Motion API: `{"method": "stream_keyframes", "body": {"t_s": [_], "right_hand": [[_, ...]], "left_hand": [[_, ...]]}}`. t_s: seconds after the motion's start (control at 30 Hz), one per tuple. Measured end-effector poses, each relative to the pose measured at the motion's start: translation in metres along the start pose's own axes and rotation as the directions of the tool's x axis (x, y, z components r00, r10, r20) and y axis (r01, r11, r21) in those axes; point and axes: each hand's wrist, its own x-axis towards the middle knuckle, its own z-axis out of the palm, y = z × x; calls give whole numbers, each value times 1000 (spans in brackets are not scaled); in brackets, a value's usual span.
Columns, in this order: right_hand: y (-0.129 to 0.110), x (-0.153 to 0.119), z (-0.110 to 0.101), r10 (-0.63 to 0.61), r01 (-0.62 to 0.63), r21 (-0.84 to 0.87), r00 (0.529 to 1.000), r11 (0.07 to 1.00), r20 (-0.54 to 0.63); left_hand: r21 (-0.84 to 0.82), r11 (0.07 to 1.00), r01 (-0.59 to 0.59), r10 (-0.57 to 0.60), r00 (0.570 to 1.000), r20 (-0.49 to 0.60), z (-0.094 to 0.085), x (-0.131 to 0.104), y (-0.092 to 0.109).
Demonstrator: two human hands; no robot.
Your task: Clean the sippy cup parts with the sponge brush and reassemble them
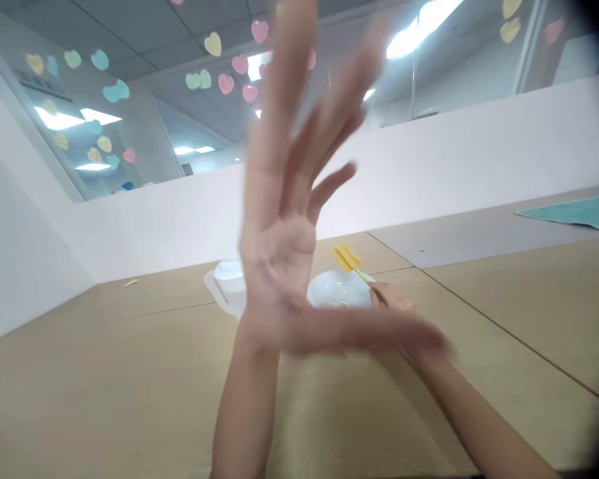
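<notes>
My left hand [284, 266] is raised upright close to the camera, slightly smeared by motion. Its fingers are spread, the thumb points right, and nothing is in it. Farther back, my right hand [395, 296] is closed around the thin green handle of a sponge brush [347, 257] with a yellow head. The brush leans up to the left, its head in front of or above a shiny white bowl-like dish [337, 287]. My left thumb and palm hide part of that dish and of my right forearm. Just left of my left hand stands a white container [228, 278], partly covered by it.
The wooden table [130, 386] meets a low white wall [180, 216] at the back. A teal cloth [579, 211] lies at the far right. A small pale scrap [130, 283] is at the back left. Heart stickers [213, 44] dot the glass above.
</notes>
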Motion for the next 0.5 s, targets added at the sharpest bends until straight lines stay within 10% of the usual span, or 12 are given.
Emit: {"method": "stream_keyframes", "body": {"t_s": [0.07, 0.2, 0.3, 0.5], "right_hand": [[-1, 1, 1, 9, -9, 14, 1000, 1000, -26], [-1, 3, 3, 61, -60, 31, 998, 998, -24], [0, 3, 4, 67, -67, 19, 998, 998, 2], [2, 4, 4, 51, -51, 13, 999, 999, 17]], "left_hand": [[-83, 991, -104, 111, 990, 92, 8, -5, -38], [391, 872, 294, -384, 907, 175, 28, -33, -152], [457, 824, 336, -472, 853, 223, 48, -62, -217], [442, 826, 351, -508, 804, 310, 71, -87, -258]]}}
